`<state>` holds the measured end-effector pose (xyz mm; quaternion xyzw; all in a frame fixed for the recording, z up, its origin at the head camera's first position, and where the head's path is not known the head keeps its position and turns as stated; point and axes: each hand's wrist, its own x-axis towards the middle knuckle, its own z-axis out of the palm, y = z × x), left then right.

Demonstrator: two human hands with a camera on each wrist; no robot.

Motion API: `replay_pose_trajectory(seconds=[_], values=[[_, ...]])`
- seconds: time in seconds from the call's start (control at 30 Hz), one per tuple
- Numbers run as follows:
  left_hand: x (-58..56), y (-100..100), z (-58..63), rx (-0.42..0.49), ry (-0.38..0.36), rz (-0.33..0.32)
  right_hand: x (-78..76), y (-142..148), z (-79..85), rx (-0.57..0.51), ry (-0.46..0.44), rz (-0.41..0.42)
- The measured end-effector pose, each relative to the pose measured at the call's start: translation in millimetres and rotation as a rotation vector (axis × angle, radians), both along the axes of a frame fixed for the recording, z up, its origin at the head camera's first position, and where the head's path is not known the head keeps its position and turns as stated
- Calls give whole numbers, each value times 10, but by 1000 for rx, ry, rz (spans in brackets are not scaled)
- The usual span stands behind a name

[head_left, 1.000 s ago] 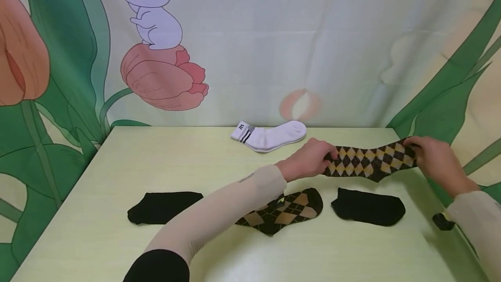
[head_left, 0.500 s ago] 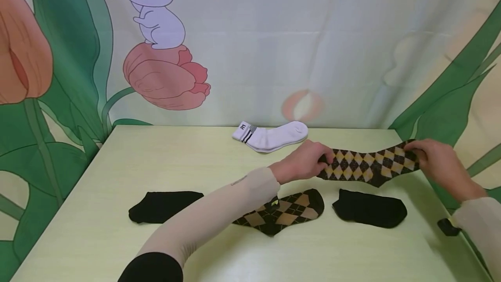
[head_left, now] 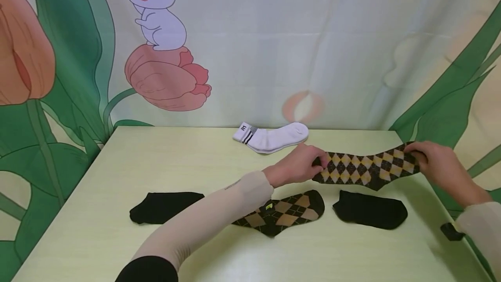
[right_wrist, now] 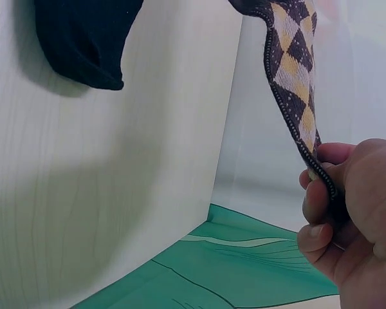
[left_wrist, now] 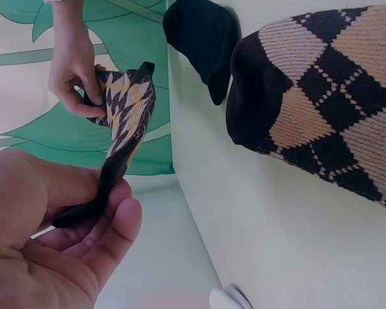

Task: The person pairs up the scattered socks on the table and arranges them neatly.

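Observation:
Stretched between both hands above the table's right side is an argyle sock (head_left: 356, 168) in dark brown, yellow and grey diamonds. My left hand (head_left: 298, 164) pinches its dark left end, and the left wrist view shows thumb and fingers on that dark end. At the other end my right hand (head_left: 440, 166) grips the fabric, also seen curled round it in the right wrist view. Below lies another argyle sock (head_left: 289, 212) with tan diamonds, partly hidden by the left sleeve. Nearer the right hand, a black sock (head_left: 371, 210) rests flat on the table.
White socks (head_left: 271, 137) with black stripes lie at the table's back edge. Another black sock (head_left: 166, 207) lies at the left, partly behind the left sleeve (head_left: 207, 216). A printed curtain (head_left: 250, 55) hangs behind the pale table (head_left: 156, 156).
The held sock has sunk slightly towards the table, and my left hand has shifted a little left and down with its end. Both hands keep their hold; the lying socks stay put.

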<state>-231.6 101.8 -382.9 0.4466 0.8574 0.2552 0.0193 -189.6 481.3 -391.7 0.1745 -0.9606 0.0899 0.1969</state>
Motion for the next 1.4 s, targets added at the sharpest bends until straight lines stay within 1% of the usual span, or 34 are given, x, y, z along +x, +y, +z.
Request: replay_pose_trajectory(seconds=[0.43, 0.5, 0.67, 0.8, 1.07, 1.23, 1.4], values=[[7, -124, -51, 12, -33, 7, 88, -153, 24, 21, -29, -32], [9, -147, -52, 11, -30, 7, 104, -156, 27, 16, -28, -17], [32, -211, -50, 7, -29, 4, 123, -148, 10, 15, 7, 47], [50, -268, -51, 9, -28, 1, 130, -173, -9, 17, 37, 70], [56, -420, -51, 35, -23, -6, 165, -279, 4, 7, 100, 118], [73, -524, -42, 32, -27, 4, 174, -348, -6, 4, 74, 115], [104, -640, -16, 32, -54, 7, 176, -410, -22, 1, 61, 128]])
